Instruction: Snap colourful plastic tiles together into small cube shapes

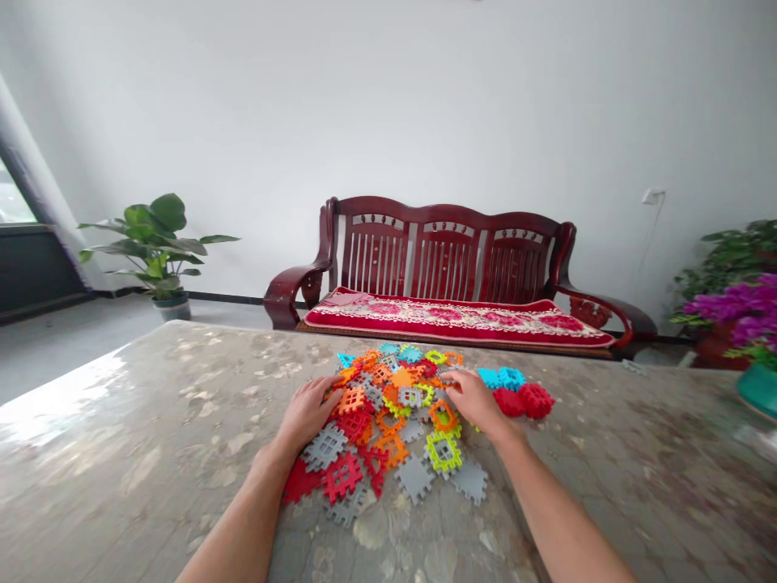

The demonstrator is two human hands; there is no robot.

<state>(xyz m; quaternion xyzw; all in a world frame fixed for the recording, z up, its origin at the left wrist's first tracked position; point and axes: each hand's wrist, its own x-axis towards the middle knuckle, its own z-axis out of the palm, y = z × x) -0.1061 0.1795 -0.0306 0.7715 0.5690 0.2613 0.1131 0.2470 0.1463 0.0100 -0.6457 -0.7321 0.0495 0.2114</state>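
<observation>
A pile of plastic interlocking building tiles (401,398) in red, orange, grey, lime green and blue lies on the table before me. My left hand (308,411) rests at the pile's left edge, fingers stretched forward beside an orange window tile (351,400). On the opposite side, my right hand (477,401) reaches in with its fingers pointing left, touching tiles near an orange frame tile (445,417). Neither hand visibly holds a tile. Closest to me lie a red lattice tile (342,476), a lime green frame tile (443,452) and a plain grey tile (415,478).
Right of the pile sit separate blue tiles (511,378) and red tiles (537,401). The table (151,453) has a patterned cover. Beyond it stands a dark red wooden bench (446,255). Purple flowers (737,316) in a teal pot (758,392) are at the right.
</observation>
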